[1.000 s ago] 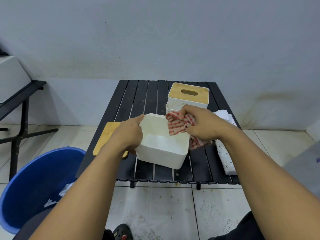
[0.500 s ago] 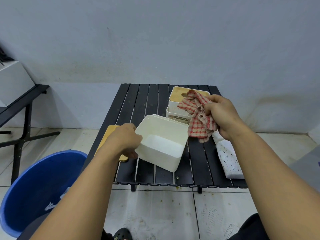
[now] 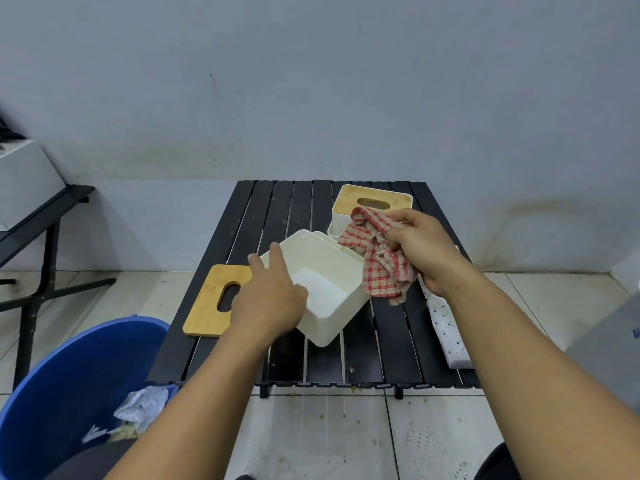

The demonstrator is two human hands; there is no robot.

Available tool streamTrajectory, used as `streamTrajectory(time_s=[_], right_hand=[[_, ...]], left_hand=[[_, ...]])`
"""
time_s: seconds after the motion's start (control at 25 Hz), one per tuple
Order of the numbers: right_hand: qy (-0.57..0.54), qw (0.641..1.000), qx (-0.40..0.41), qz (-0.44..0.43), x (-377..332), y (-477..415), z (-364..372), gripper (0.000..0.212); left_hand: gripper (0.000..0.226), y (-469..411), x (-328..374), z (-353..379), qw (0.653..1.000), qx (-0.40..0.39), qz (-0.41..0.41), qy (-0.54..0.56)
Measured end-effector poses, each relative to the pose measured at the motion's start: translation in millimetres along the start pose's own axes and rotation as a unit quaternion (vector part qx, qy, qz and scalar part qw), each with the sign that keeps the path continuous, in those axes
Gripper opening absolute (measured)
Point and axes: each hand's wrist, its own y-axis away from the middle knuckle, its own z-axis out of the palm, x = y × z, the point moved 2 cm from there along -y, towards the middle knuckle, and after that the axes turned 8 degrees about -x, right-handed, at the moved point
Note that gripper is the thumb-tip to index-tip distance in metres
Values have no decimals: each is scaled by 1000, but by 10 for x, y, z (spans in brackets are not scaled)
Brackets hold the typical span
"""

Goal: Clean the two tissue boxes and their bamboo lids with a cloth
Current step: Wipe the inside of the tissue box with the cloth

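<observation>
Above the black table, the right hand grips the checked cloth in curled fingers, just beside the open box. The left hand lies with nearly straight fingers on this box's left rim. The box wiping seems in hand; next the cloth must reach the loose bamboo lid at left. No writing is readable.

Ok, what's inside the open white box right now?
The open white box shows only its bare white floor and inner walls. The left hand covers its near-left corner, so that part is unseen.
</observation>
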Motion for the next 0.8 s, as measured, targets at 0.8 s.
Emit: streamTrajectory(time_s=[0.8], right_hand=[[62, 995, 84, 7, -26, 36, -65, 39]], left_hand=[[29, 295, 493, 247, 983, 34, 148, -106]])
